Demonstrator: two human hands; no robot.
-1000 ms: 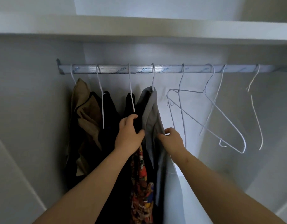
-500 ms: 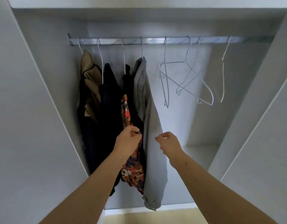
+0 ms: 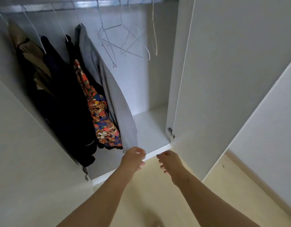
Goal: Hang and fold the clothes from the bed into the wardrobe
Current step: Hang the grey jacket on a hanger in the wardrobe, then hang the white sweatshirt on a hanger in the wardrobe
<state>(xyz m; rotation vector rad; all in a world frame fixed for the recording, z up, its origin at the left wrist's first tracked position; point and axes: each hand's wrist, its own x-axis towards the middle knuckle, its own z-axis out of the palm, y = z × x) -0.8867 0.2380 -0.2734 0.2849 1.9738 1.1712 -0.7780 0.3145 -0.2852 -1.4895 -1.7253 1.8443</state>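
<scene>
A grey garment (image 3: 108, 82) hangs from the wardrobe rail (image 3: 85, 4), rightmost of the hung clothes. Left of it hang a colourful bear-print garment (image 3: 100, 115), dark clothes (image 3: 64, 95) and a tan piece (image 3: 18, 38). My left hand (image 3: 133, 159) is just below the grey garment's hem, fingers loosely curled, holding nothing. My right hand (image 3: 169, 163) hovers beside it over the wardrobe's front edge, fingers relaxed and empty. Several bare white wire hangers (image 3: 128, 41) hang on the rail to the right.
The white wardrobe floor (image 3: 149, 128) lies under the bare hangers. An open door (image 3: 223, 79) stands at the right with a hinge (image 3: 171, 132), and another door panel (image 3: 26, 161) at the left. Pale wooden floor (image 3: 166, 202) lies below my arms.
Both hands let go of the grey garment and dropped from mid-height to below its hem. The view has tilted down and pulled back from the wardrobe.
</scene>
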